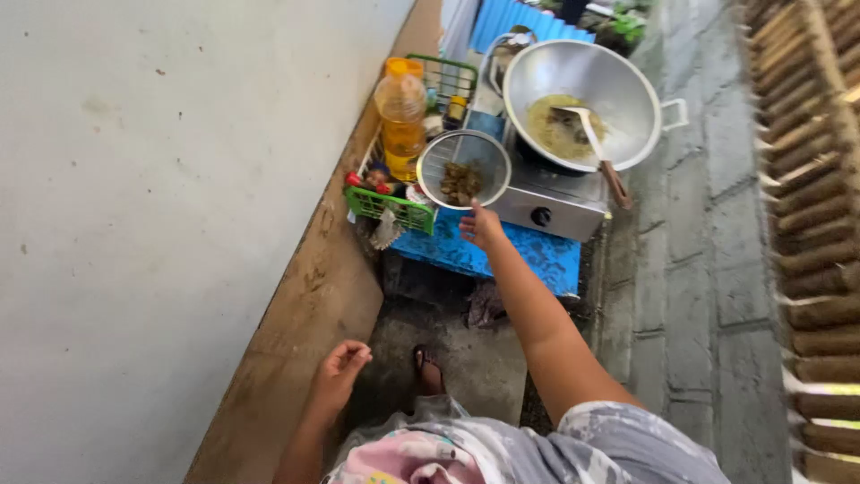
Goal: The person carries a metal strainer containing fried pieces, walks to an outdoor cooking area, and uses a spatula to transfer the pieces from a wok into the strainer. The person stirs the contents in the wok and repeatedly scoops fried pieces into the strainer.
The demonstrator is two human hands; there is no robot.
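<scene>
- The right hand [482, 224] reaches forward, its grip closed on the near rim or handle of a round wire strainer [464, 168]; the exact hold is hard to make out at this size.
- The strainer is held level above the gap between the green basket [391, 208] and the gas stove [548, 199], and carries a small heap of dark brown fried pieces [460, 182] in its middle.
- The left hand [339, 369] hangs low beside the wall, fingers loosely curled, holding nothing and touching nothing.
- A large metal wok [582, 100] sits on the stove with a shallow pool of yellowish oil; a spatula [591, 139] rests in it, its wooden handle jutting over the rim towards the person.
- A bottle of cooking oil [402, 115] with an orange cap stands in the basket, just beside the strainer.
- Stove and basket stand on a low blue tabletop [537, 255] against the wall.
- Judging from this, the frying looks done for this batch: the pieces are out of the oil and draining in the strainer. Setting them down somewhere appears to be left; whether the burner is lit cannot be told.
</scene>
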